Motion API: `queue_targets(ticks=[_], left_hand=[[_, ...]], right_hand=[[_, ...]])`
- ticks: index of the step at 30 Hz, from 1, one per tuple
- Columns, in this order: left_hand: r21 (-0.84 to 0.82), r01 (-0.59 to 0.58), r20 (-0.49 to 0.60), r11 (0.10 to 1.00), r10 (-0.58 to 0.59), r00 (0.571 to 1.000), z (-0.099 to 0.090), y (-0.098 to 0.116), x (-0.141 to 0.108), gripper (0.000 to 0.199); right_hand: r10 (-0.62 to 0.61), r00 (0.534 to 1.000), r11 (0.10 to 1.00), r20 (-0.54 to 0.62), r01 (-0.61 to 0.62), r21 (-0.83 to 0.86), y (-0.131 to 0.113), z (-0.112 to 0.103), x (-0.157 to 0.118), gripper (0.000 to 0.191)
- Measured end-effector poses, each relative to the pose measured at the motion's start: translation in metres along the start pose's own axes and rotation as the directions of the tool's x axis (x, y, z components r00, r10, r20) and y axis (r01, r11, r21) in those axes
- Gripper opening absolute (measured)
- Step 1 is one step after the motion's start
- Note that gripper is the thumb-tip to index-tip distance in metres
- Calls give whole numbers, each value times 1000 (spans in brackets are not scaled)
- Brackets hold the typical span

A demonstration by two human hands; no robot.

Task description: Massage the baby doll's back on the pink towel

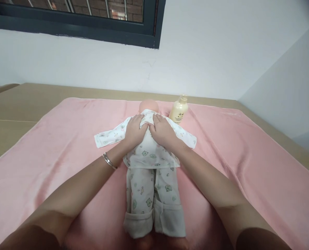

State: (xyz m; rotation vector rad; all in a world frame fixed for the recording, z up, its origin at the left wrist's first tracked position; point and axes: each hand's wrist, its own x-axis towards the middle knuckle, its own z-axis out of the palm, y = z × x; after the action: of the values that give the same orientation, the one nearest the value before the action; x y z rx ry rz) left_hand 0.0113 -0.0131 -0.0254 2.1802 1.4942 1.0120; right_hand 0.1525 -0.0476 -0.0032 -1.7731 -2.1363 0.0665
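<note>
A baby doll in a white printed top and matching trousers with turned-up cuffs lies on a pink blanket. Its bald head points away from me, no face shows, and both sleeves stretch out sideways. My left hand rests flat on the left of the doll's upper body, fingers extended. On the right side, my right hand lies the same way. The two thumbs meet near the middle. Neither hand grips anything. A silver bangle circles my left wrist.
A pale yellow bottle with dark lettering stands on the blanket, right of the doll's head. Under the blanket is a wooden table. Behind it rises a white wall with a dark-framed window.
</note>
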Motion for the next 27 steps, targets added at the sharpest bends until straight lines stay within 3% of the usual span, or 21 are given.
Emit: queue_targets(ticks=[6, 10, 14, 19, 23, 27], left_hand=[[109, -25, 15, 994, 23, 1000, -3, 10, -7, 51], [227, -132, 124, 965, 106, 987, -10, 25, -13, 49], [148, -83, 187, 985, 55, 981, -20, 22, -3, 48], [132, -10, 163, 991, -12, 987, -19, 12, 8, 44], [281, -82, 75, 956, 63, 995, -6, 25, -13, 50], [263, -139, 92, 955, 118, 989, -4, 30, -21, 52]], right_hand=[[0, 1000, 999, -1, 0, 42, 7, -2, 5, 61], [62, 995, 989, 78, -72, 131, 19, -8, 13, 58], [92, 995, 996, 41, -92, 13, 8, -10, 4, 58], [42, 997, 999, 66, -41, -19, -9, -12, -9, 56], [59, 997, 996, 57, -62, 59, 7, -14, 6, 49], [71, 996, 997, 48, -73, 39, 15, -16, 12, 47]])
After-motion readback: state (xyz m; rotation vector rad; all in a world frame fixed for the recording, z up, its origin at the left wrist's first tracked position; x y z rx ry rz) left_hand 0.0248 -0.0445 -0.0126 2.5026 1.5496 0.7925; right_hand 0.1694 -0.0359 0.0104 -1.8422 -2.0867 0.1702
